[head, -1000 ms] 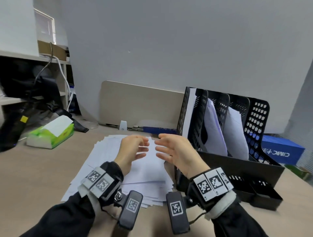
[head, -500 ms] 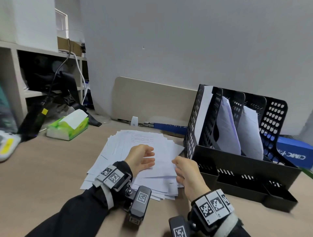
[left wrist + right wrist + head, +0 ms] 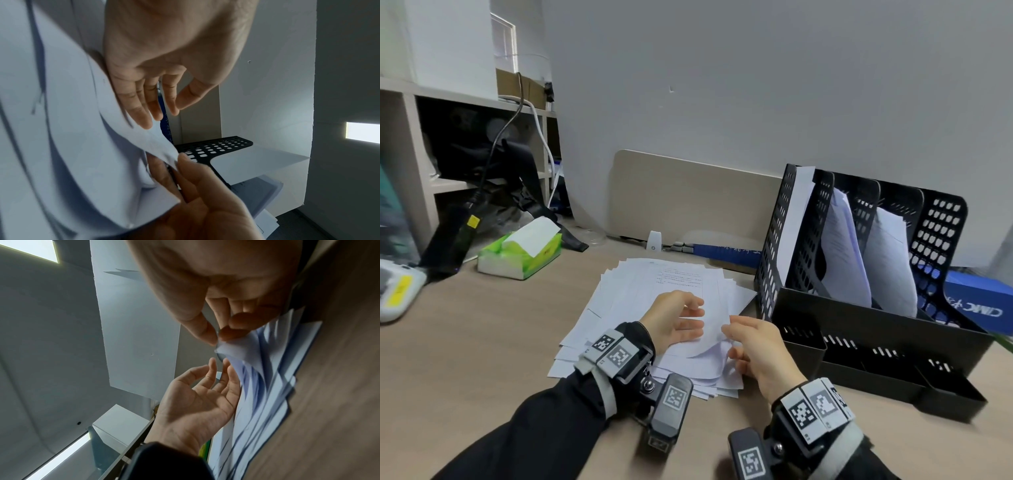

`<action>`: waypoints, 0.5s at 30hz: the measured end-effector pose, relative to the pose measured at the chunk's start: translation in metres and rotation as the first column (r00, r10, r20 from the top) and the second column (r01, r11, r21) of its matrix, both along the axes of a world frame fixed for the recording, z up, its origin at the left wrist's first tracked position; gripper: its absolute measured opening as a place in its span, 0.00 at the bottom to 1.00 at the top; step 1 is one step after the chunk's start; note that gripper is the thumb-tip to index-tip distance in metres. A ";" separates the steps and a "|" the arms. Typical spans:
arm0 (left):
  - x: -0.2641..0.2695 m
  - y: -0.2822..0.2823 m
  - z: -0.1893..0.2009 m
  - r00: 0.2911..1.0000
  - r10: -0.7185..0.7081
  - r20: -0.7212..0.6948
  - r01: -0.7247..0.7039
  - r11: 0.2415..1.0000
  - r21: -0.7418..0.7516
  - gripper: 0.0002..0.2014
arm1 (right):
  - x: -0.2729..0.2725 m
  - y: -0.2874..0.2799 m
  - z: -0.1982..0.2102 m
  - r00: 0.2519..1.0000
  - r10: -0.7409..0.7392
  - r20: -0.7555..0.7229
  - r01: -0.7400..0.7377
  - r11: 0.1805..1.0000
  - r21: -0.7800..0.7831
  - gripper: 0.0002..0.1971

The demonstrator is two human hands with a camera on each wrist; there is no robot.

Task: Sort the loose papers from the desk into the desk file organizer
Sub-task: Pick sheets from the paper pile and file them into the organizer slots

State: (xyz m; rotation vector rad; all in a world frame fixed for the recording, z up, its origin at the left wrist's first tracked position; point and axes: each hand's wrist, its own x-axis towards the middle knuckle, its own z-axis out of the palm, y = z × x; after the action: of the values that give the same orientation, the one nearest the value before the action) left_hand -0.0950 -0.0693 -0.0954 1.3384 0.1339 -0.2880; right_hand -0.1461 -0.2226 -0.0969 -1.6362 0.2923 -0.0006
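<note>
A loose pile of white papers [image 3: 654, 291] lies spread on the desk, left of the black file organizer [image 3: 876, 318]. My right hand [image 3: 753, 346] pinches the right corner of the top sheet [image 3: 714, 330] between thumb and forefinger and curls it upward; the pinch shows in the right wrist view [image 3: 218, 341]. My left hand [image 3: 681, 318] hovers open over the pile, its fingers [image 3: 144, 113] straight beside the lifted corner [image 3: 162, 146]. The organizer's upright slots hold white sheets [image 3: 846, 246].
A green tissue box [image 3: 520, 251] stands at the desk's left. A blue box [image 3: 976, 301] lies behind the organizer at the right. A beige panel [image 3: 688, 198] leans against the wall. Shelves with cables and a dark bag [image 3: 482, 178] fill the far left.
Both hands have dropped from above the pile onto it. My right hand has taken hold of the top sheet's corner and lifted it. The head view has swung left.
</note>
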 end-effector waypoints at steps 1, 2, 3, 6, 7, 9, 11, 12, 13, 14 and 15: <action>0.000 0.000 0.000 1.000 -0.006 0.001 0.006 1.000 -0.003 0.08 | -0.001 0.000 0.001 1.000 0.008 0.005 -0.008 1.000 -0.014 0.09; 0.000 0.000 0.000 1.000 -0.009 -0.001 0.009 1.000 -0.006 0.08 | -0.001 -0.001 0.001 1.000 0.015 0.012 -0.014 1.000 -0.028 0.08; 0.000 0.000 0.000 1.000 -0.012 -0.002 0.012 1.000 -0.010 0.07 | -0.001 0.000 0.001 1.000 0.020 0.020 -0.019 0.999 -0.037 0.07; -0.001 -0.001 0.001 0.999 -0.052 -0.006 0.052 0.999 -0.018 0.10 | -0.002 0.001 0.004 0.996 0.038 0.087 -0.033 0.998 -0.057 0.05; -0.001 -0.002 0.000 0.996 -0.086 -0.002 0.086 0.996 -0.026 0.14 | -0.002 0.001 0.005 0.991 0.043 0.124 -0.035 0.997 -0.066 0.06; -0.001 -0.004 0.001 0.983 -0.183 0.020 0.184 0.982 -0.038 0.23 | -0.002 0.002 0.008 0.979 0.058 0.198 -0.043 0.996 -0.079 0.08; -0.005 -0.006 0.004 0.959 -0.281 0.048 0.283 0.957 -0.063 0.24 | -0.003 0.004 0.010 0.966 0.112 0.232 -0.098 0.993 -0.072 0.10; -0.007 -0.008 0.006 0.953 -0.297 0.057 0.301 0.951 -0.075 0.21 | -0.003 0.006 0.010 0.962 0.155 0.225 -0.137 0.986 -0.090 0.10; -0.008 -0.009 0.006 0.957 -0.281 0.068 0.286 0.954 -0.084 0.18 | -0.004 0.007 0.010 0.959 0.195 0.208 -0.174 0.978 -0.116 0.11; -0.007 -0.010 0.006 0.968 -0.239 0.080 0.246 0.966 -0.085 0.14 | -0.005 0.009 0.010 0.954 0.227 0.194 -0.203 0.970 -0.134 0.11; -0.006 -0.010 0.006 0.978 -0.184 0.096 0.192 0.978 -0.083 0.12 | -0.005 0.009 0.010 0.952 0.238 0.190 -0.215 0.968 -0.133 0.11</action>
State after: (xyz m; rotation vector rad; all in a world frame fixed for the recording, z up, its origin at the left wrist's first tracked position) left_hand -0.1006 -0.0789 -0.0897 1.2719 -0.0798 -0.3901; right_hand -0.1513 -0.2133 -0.0869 -1.7565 -0.0563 -0.0114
